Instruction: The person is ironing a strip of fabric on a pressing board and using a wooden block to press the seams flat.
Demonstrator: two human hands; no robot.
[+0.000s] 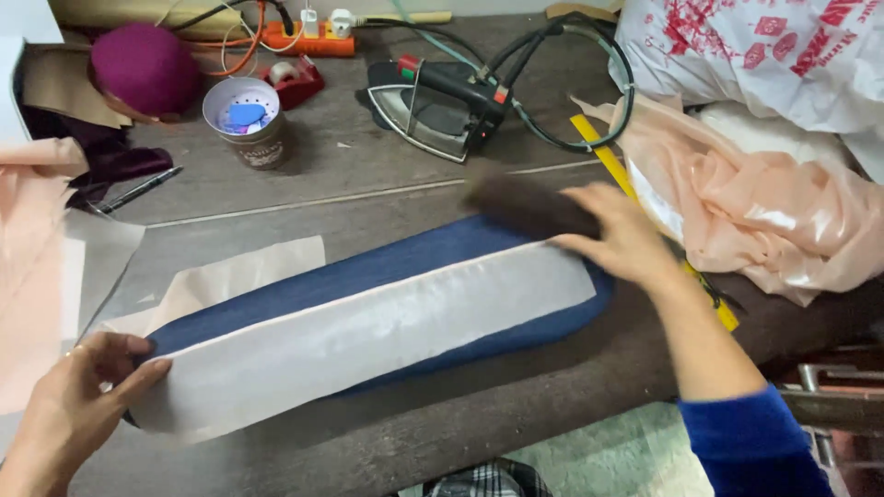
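- Left hand (78,400): fingers pinch the near left end of the pale fabric strip (368,336), pinning it to the blue padded board (405,262); grip is closed on the strip's edge.
- Right hand (622,235): wraps around a dark, motion-blurred block (529,204) at the far right end of the strip; the hand is closed on it, though blur hides exactly what the block is.
- Strip position: it lies lengthwise along the blue padded board, covering the near half; the board rests diagonally on the grey worktop (387,175).
- Handling judgement: keep the left end anchored so the strip stays taut and aligned with the board's edge; move the block with even pressure along the strip, not across it, to avoid creases.
- Surroundings: a black iron (433,106) sits behind the board; a yellow ruler (608,156) lies just beside the right hand; peach satin cloth (773,207) is heaped to the right; a tin can (249,120) stands at the far left.
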